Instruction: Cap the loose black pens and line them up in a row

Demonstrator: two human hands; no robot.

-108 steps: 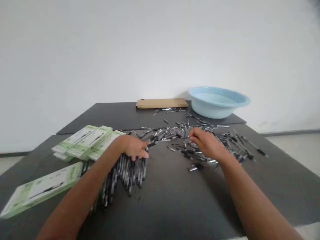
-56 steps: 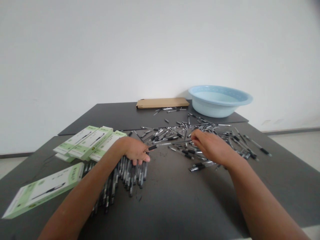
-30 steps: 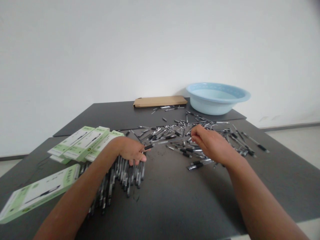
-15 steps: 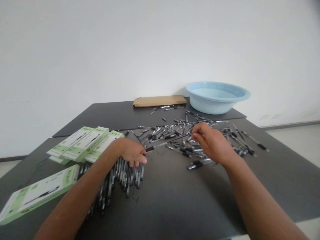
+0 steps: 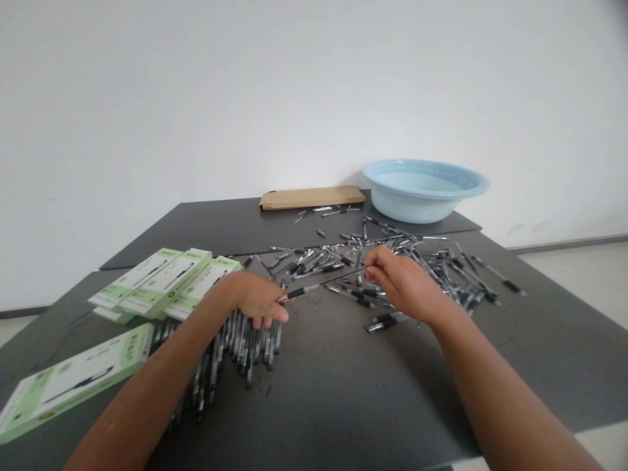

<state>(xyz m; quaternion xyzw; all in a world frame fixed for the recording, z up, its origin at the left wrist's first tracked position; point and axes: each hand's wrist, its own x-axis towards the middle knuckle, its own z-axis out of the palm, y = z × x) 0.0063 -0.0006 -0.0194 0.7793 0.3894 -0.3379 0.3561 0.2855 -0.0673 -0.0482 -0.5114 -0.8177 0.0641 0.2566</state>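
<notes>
My left hand is closed on the grip end of a clear pen barrel with a black rubber grip. The barrel points right and slightly upward. Out of its far end runs a thin dark refill, pinched at its other end by the thumb and fingers of my right hand. Barrel and refill lie in one line, part of the refill inside the barrel. Under my left hand and forearm lies a row of pens, partly hidden. Loose pen parts are scattered behind and around my right hand.
Green and white pen boxes lie at the left, with another box nearer me. At the back of the dark table are a flat cardboard piece and a light-blue basin. A white wall stands behind.
My right hand has moved left toward my left hand, and less of the refill shows outside the barrel. My left hand stays almost in place, still gripping the barrel.
</notes>
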